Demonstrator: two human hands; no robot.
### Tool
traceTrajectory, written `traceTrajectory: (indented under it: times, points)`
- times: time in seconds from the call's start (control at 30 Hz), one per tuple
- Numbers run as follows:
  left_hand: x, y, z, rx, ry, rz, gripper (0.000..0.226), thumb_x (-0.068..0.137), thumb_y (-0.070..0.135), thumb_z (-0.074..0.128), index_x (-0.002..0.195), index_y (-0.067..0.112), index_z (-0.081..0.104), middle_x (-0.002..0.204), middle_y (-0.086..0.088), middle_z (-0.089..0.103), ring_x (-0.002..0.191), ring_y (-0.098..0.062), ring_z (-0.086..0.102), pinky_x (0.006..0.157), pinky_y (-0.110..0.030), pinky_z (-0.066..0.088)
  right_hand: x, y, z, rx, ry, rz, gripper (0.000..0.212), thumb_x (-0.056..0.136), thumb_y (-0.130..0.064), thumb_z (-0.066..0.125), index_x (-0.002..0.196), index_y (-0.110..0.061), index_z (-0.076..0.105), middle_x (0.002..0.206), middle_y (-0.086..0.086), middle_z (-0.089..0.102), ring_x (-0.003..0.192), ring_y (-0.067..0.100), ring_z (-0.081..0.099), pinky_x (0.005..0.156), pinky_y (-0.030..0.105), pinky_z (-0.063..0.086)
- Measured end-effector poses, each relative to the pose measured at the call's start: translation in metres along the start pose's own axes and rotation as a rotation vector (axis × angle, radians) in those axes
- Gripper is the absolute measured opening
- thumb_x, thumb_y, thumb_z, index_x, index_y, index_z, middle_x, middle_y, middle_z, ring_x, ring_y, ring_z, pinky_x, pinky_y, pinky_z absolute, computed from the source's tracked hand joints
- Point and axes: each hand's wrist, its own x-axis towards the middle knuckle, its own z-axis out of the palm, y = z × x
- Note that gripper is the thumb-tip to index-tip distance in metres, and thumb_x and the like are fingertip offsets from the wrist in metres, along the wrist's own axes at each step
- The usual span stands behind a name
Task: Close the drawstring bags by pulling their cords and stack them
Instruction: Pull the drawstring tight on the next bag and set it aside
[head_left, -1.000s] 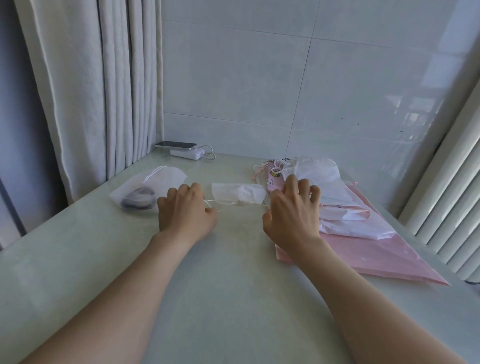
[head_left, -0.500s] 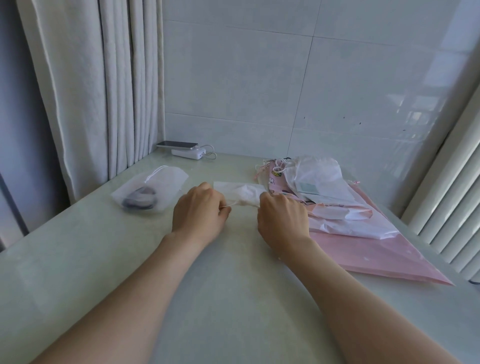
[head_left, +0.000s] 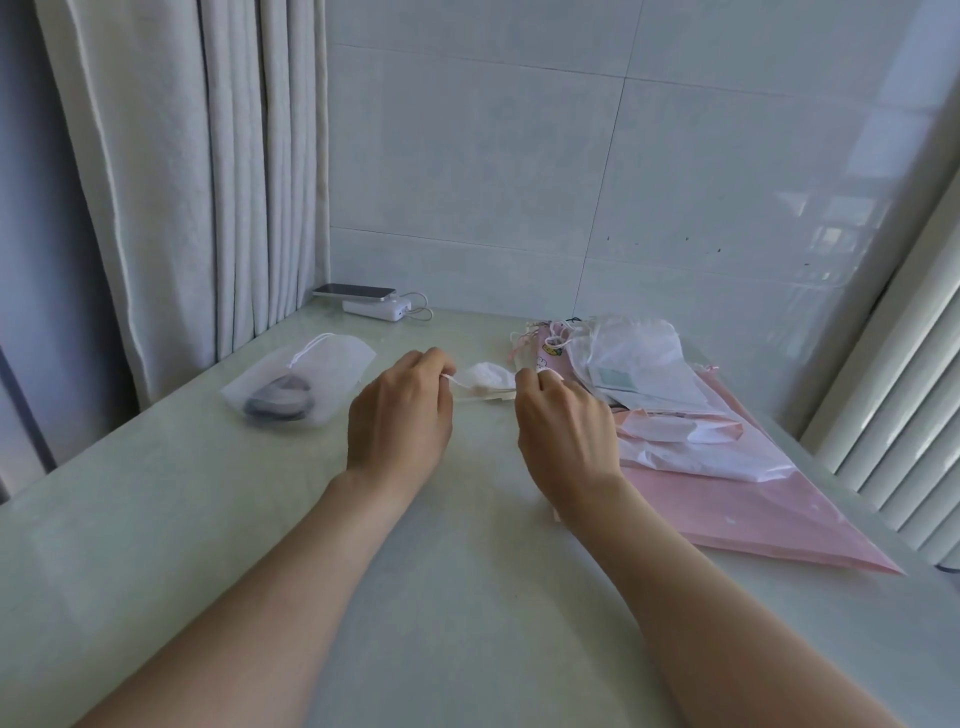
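A pale green, glossy stone-look tabletop (head_left: 467, 597) carries at its left a translucent white drawstring bag (head_left: 335, 358), lying flat with a dark rounded object inside. In the far left corner is a white rectangular power bank (head_left: 376, 308). At the right lies a large flat pink plastic bag (head_left: 727, 514) under a heap of white bags (head_left: 639, 364). A small crumpled white drawstring pouch (head_left: 485, 376) is at mid-table; whether it touches the top is unclear.

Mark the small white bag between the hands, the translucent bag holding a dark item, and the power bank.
small white bag (head_left: 485, 375): head view, bunched middle of the fabric.
translucent bag (head_left: 327, 361): head view, pale upper half of the fabric.
power bank (head_left: 374, 307): head view, white side face.
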Motion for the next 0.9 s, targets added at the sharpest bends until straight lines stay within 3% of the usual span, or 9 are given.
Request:
traceTrajectory:
  times: [0.13, 0.23, 0.37, 0.53, 0.6, 0.7, 0.8, 0.9]
  points:
    - [0.0, -0.006, 0.008, -0.194, -0.116, 0.081, 0.047, 0.091, -0.008, 0.052, 0.131, 0.014, 0.066, 0.124, -0.006, 0.072, 0.11, -0.027, 0.069, 0.09, -0.039, 0.055, 0.0, 0.005, 0.011, 0.172, 0.097, -0.098, 0.045, 0.049, 0.021, 0.069, 0.086, -0.004, 0.063, 0.077, 0.013, 0.066, 0.071, 0.036, 0.064, 0.054, 0.034, 0.043]
    - [-0.002, -0.004, 0.006, -0.285, -0.247, 0.078, 0.073, 0.08, -0.015, 0.045, 0.147, 0.013, 0.054, 0.142, -0.006, 0.062, 0.116, -0.017, 0.07, 0.098, -0.035, 0.054, 0.0, 0.004, 0.018, 0.39, 0.047, -0.124, 0.045, 0.072, 0.021, 0.061, 0.11, -0.005, 0.062, 0.099, 0.013, 0.071, 0.088, 0.035, 0.066, 0.063, 0.035, 0.044]
    - [-0.002, -0.003, 0.005, -0.285, -0.282, 0.071, 0.071, 0.082, -0.009, 0.046, 0.149, 0.015, 0.052, 0.147, -0.004, 0.059, 0.106, -0.017, 0.072, 0.098, -0.036, 0.054, -0.005, 0.002, 0.021, 0.622, -0.136, -0.083, 0.025, 0.1, 0.001, 0.046, 0.12, -0.013, 0.054, 0.111, 0.008, 0.072, 0.094, 0.035, 0.066, 0.075, 0.048, 0.05]
    - [-0.004, -0.004, 0.009, -0.237, -0.287, 0.078, 0.058, 0.091, -0.002, 0.049, 0.148, 0.01, 0.054, 0.153, -0.008, 0.055, 0.131, -0.03, 0.059, 0.109, -0.036, 0.046, -0.006, 0.001, 0.022, 0.602, -0.273, -0.064, 0.02, 0.105, -0.012, 0.04, 0.117, -0.012, 0.056, 0.104, 0.012, 0.073, 0.094, 0.041, 0.062, 0.076, 0.048, 0.045]
    - [-0.004, -0.002, 0.01, -0.274, -0.265, 0.036, 0.049, 0.097, 0.007, 0.054, 0.146, 0.01, 0.056, 0.147, -0.009, 0.061, 0.114, -0.03, 0.066, 0.103, -0.036, 0.049, -0.003, -0.001, 0.024, 0.616, -0.292, -0.011, 0.021, 0.105, -0.012, 0.041, 0.115, -0.011, 0.059, 0.103, 0.011, 0.073, 0.096, 0.04, 0.062, 0.078, 0.047, 0.045]
    - [-0.004, -0.001, 0.012, -0.323, -0.22, -0.015, 0.045, 0.099, 0.016, 0.064, 0.144, 0.01, 0.059, 0.117, -0.011, 0.075, 0.086, -0.018, 0.067, 0.093, -0.029, 0.047, 0.0, -0.005, 0.022, 0.66, -0.28, 0.097, 0.023, 0.102, -0.012, 0.044, 0.111, -0.009, 0.065, 0.104, 0.009, 0.074, 0.098, 0.036, 0.063, 0.08, 0.043, 0.047]
    - [-0.004, 0.001, 0.013, -0.379, -0.234, -0.068, 0.053, 0.093, 0.015, 0.072, 0.144, 0.013, 0.058, 0.093, 0.001, 0.079, 0.094, -0.013, 0.072, 0.096, -0.028, 0.05, 0.003, -0.003, 0.013, 0.784, -0.337, 0.216, 0.03, 0.096, -0.015, 0.046, 0.105, -0.012, 0.074, 0.092, 0.0, 0.071, 0.091, 0.024, 0.062, 0.074, 0.036, 0.045]
    - [-0.003, 0.004, 0.011, -0.435, -0.246, -0.137, 0.06, 0.088, 0.012, 0.076, 0.145, 0.019, 0.058, 0.092, 0.005, 0.08, 0.097, -0.009, 0.073, 0.096, -0.03, 0.054, 0.006, 0.002, 0.007, 0.999, -0.407, 0.336, 0.037, 0.09, -0.029, 0.044, 0.089, -0.019, 0.08, 0.082, -0.004, 0.073, 0.085, 0.02, 0.064, 0.073, 0.037, 0.049]
